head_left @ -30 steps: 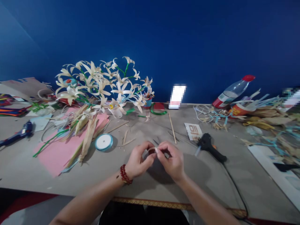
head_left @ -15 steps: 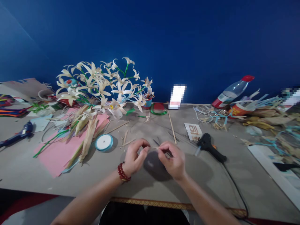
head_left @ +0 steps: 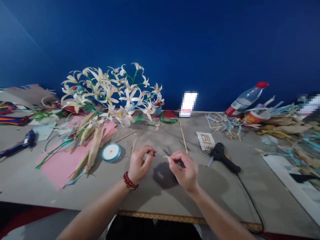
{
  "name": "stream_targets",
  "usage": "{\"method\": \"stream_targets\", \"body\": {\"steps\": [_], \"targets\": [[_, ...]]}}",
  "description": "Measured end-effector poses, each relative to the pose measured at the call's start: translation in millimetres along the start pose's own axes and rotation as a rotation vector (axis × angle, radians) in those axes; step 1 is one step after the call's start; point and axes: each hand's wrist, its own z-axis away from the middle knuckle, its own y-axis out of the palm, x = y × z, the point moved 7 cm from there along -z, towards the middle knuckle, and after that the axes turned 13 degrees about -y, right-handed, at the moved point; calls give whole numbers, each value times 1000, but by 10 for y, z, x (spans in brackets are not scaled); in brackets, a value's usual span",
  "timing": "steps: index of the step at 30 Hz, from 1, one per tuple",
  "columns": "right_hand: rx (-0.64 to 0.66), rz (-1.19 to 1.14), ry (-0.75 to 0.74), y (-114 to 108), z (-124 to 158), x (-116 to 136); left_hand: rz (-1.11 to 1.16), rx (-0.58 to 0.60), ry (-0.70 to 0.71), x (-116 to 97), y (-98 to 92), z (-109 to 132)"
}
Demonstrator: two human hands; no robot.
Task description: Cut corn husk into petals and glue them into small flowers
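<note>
Between the thumb and fingers of my right hand (head_left: 185, 168) is one end of a small pale strip (head_left: 166, 157), which looks like dried husk. Its free tip sticks out to the left. My left hand (head_left: 142, 163), with a red bead bracelet (head_left: 130, 181) at the wrist, is to the left and apart from the strip. Its thumb and fingertips are brought together, and I cannot make out anything between them. Beneath my right hand a dark thin-bladed tool, partly hidden, lies on the table. A blue-edged ribbon spool (head_left: 111, 152) lies left of my left hand.
White husk-like flowers (head_left: 130, 95) on green stems stand at the back left. Husks (head_left: 96, 146) lie on pink paper (head_left: 55, 166). At right are a black glue gun (head_left: 225, 158) with its cord, a red-capped bottle (head_left: 246, 98) and a thin stick (head_left: 183, 136).
My left hand has drawn left, away from the pale strip and my right hand. The right hand stays almost in place, still holding the strip.
</note>
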Motion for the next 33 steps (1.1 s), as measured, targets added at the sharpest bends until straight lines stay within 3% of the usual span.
{"method": "stream_targets", "body": {"steps": [6, 13, 18, 33], "targets": [[56, -2, 5, 68, -1, 10, -46, 140, 134, -154, 159, 55], [-65, 1, 41, -82, -34, -56, -9, 66, -14, 35, 58, 16], [49, -59, 30, 41, -28, -9, -2, 159, 96, -151, 149, 79], [209, 47, 55, 133, 18, -76, -271, 54, 292, -238, 179, 164]]}}
